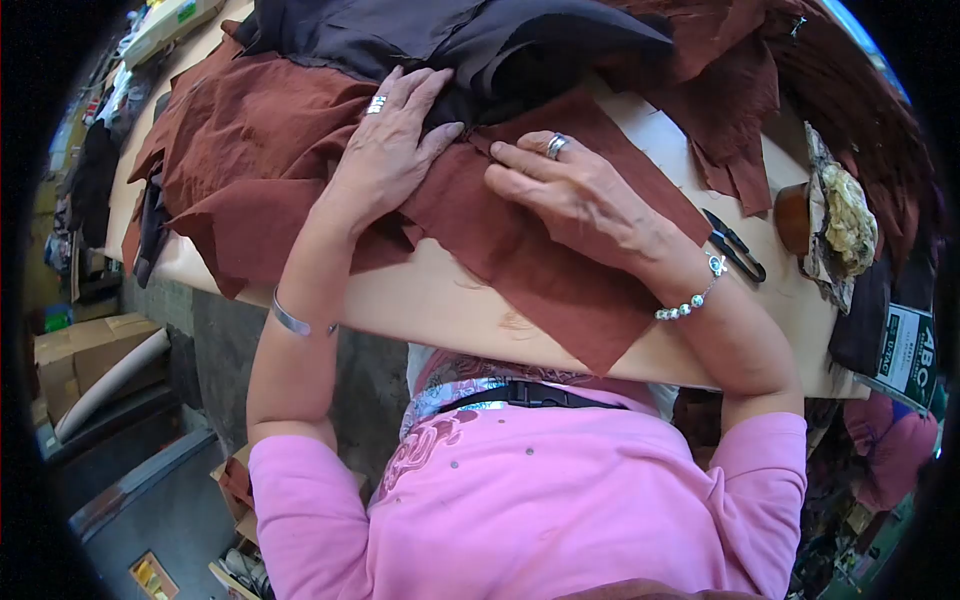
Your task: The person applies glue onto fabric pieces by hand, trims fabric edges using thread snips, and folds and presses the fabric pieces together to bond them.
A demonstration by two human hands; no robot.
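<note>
My left hand (395,145) lies with its fingers stretched out over reddish-brown fabric, its fingertips at the edge of a dark, nearly black cloth (350,40). My right hand (575,195) has its fingers bent and drawn together on a flat reddish-brown fabric piece (590,300), close to a frayed seam or edge between the hands. The right thumb is hidden beneath the hand. This piece hangs over the table's front edge with a pointed corner. Rumpled brown fabric (270,120) spreads out left of my left hand.
Black thread snips (735,245) lie on the pale table (480,310) beside my right wrist. Further right stand a brown round object (792,218) and a crumpled yellowish lump (848,220). More brown cloth (735,130) drapes at the back right. A cardboard box (100,360) sits at the lower left.
</note>
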